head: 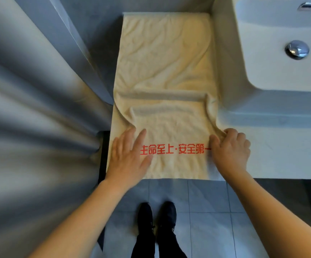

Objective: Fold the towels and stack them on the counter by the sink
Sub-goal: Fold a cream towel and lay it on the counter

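Observation:
A cream towel [162,71] with red printed characters lies spread lengthwise on the counter [273,146] left of the sink [273,53]. A raised crease runs across its middle. My left hand [128,155] lies flat on the towel's near left part, fingers straight. My right hand [229,148] is at the near right edge, its fingers curled and pinching a bunch of the towel's fabric.
A grey curtain [30,108] hangs close on the left. The sink has a chrome drain plug [297,49] and a tap [308,5] at the top right. Below the counter edge are grey floor tiles [206,211] and my black shoes [156,216].

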`<action>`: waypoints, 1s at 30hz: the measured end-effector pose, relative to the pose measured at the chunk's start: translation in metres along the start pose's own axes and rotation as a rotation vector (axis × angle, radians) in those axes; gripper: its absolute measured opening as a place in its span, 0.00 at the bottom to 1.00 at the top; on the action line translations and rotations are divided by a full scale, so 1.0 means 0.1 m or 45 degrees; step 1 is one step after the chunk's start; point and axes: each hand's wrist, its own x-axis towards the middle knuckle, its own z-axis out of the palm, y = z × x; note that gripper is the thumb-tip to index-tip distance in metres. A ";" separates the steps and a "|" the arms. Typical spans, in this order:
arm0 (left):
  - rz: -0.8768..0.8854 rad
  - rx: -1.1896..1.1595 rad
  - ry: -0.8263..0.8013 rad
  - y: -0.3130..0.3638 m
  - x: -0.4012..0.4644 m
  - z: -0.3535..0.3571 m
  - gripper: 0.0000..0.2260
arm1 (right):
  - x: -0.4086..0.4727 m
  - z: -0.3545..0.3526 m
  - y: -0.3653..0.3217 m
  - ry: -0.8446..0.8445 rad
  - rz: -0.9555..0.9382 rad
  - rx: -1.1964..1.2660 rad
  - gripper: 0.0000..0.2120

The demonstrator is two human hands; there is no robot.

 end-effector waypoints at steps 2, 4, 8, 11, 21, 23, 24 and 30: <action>-0.019 0.140 -0.133 -0.06 -0.04 0.13 0.34 | 0.01 -0.04 -0.01 -0.076 0.005 0.204 0.17; -0.058 0.168 -0.159 -0.18 -0.11 0.16 0.33 | -0.02 -0.12 -0.03 -0.210 0.084 0.451 0.22; -0.112 0.190 -0.184 -0.41 -0.33 0.08 0.32 | -0.08 -0.23 0.08 -0.448 0.342 0.648 0.23; -0.135 0.178 -0.119 -0.37 -0.43 -0.03 0.29 | -0.13 -0.31 0.19 -0.466 0.344 0.440 0.18; 0.071 0.066 0.120 0.16 0.69 -0.31 0.26 | 0.21 -0.08 -0.87 0.002 -0.591 0.115 0.23; -0.015 0.148 0.019 0.07 0.81 -0.13 0.29 | 0.55 0.05 -0.93 -0.054 -0.620 -0.040 0.27; -0.025 0.200 0.005 0.03 0.82 -0.07 0.32 | 0.68 0.11 -0.89 -0.064 -0.623 -0.116 0.28; 0.047 0.182 0.166 0.14 1.06 -0.27 0.31 | 0.85 0.26 -0.73 -0.027 -0.630 -0.213 0.37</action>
